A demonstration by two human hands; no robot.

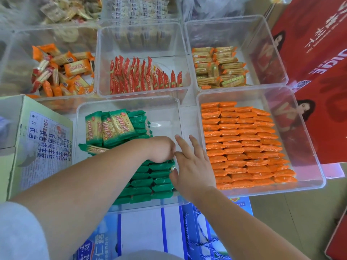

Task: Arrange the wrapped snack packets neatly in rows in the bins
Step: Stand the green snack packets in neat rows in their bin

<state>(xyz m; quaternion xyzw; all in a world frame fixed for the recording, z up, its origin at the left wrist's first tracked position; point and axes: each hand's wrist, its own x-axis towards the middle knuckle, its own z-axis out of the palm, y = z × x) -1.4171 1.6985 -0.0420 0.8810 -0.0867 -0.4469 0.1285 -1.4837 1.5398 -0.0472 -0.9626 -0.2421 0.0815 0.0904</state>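
Red cartons (317, 59): lying along the right side, their print showing through the clear bin walls.
Right bin (311, 147): sitting just beside the red cartons and holding orange packets (242, 145), which are lying in overlapping rows across most of its floor.
Near bin (165, 117): sitting at the front, between the cardboard box and the right bin; its far right part is showing bare floor.
Cardboard box (45, 143): standing open just beside the near bin's left wall.
Blue carton (142, 231): lying under the near bin's front edge.
Left far bin (18, 53): holding jumbled packets (62, 70) in a loose heap.
Middle far bin (140, 40): holding red packets (142, 77), which are standing on edge in rows.
Right far bin (262, 53): holding yellow packets (219, 68), which are lying stacked.
Green packets (161, 184): filling the near bin's left and front; the front ones are standing in tight rows, while a few at the back are lying face up on a stack.
Left hand (161, 149): reaching down onto the green rows with its fingers bending out of sight; whether it is grasping a packet cannot be told.
Right hand (191, 166): hovering released at the rows' right edge, fingers straight and spread, thumb touching the green packets.
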